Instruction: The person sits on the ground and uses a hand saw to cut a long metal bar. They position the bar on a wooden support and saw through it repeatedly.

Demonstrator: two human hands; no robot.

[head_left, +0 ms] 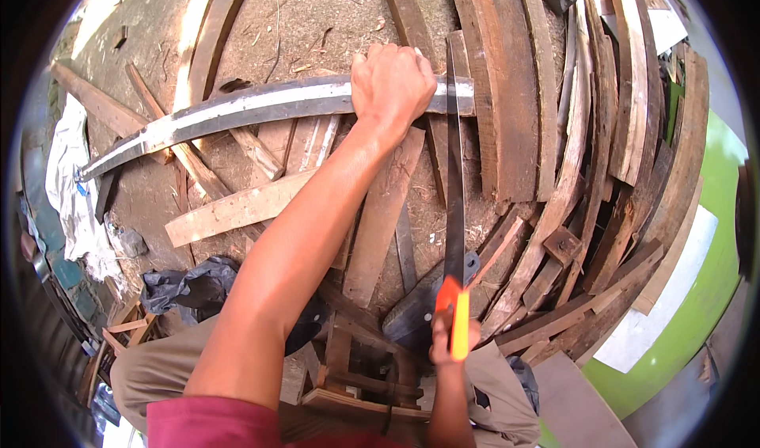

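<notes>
My left hand (pixel 389 84) is closed over a long dark wooden plank (pixel 261 112) with a pale stripe along it, pressing near its right end. In my right hand (pixel 443 337) is the orange and yellow handle of a handsaw (pixel 455 210). The saw's long dark blade points away from me and crosses the plank just right of my left hand, close to the plank's right end. Beneath the plank lie several wooden boards (pixel 384 210). Whether the blade has cut into the wood I cannot tell.
Long timber boards (pixel 507 92) are stacked on the right, beside a green surface (pixel 673 353). A white cloth (pixel 75 183) lies at the left. Black plastic (pixel 190 286) and a dark sandal (pixel 419 309) are near my legs. Loose wood pieces lie on the dirt ground (pixel 317 20).
</notes>
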